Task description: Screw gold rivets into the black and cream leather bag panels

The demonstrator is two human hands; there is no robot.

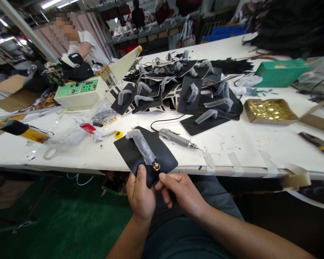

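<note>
A black leather panel [166, 154] is held at the table's front edge. On it lies a strap wrapped in clear plastic [143, 145], ending in a gold metal fitting [156, 166]. My left hand [141, 196] grips the panel's near edge, thumb on top and fingers underneath. Just below the fitting, my right hand [182, 192] is closed, thumb and forefinger pinching the panel's near edge; its fingertips are partly hidden. A grey electric screwdriver [176, 137] with a thin bit rests on the white table beyond the panel.
Similar panels with wrapped straps [191, 95] are piled behind. A cardboard box of gold pieces [271, 111] stands right, pliers [317, 144] beyond it. A machine with green control panels [78, 93] is at left, near a yellow tape roll [118, 135]. A person [90, 46] works behind.
</note>
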